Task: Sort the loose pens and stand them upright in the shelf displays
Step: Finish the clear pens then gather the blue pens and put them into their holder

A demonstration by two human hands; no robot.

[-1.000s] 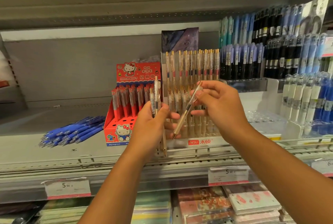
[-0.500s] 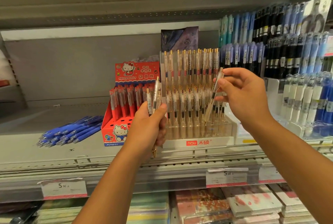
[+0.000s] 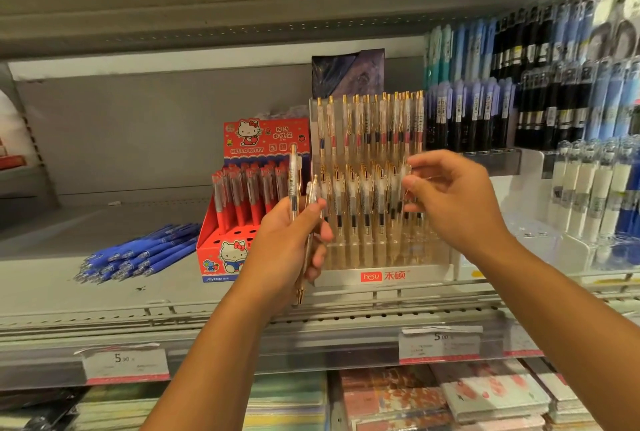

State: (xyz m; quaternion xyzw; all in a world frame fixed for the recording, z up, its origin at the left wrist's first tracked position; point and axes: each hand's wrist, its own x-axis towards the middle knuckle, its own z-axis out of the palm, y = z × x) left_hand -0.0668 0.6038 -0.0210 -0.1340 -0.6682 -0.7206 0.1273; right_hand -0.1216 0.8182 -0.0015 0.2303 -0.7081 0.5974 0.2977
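Clear, gold-tipped pens (image 3: 293,184) stand upright in left hand (image 3: 287,247).

Both arms are showing bare: the left forearm (image 3: 207,361) and right forearm (image 3: 571,309) are running uncovered from the near edge up to the wrists. The left hand (image 3: 287,247) and right hand (image 3: 457,208) are showing short, plain thumbnails.

Price tags (image 3: 126,363) sit above what look like stacked notebooks (image 3: 491,392).
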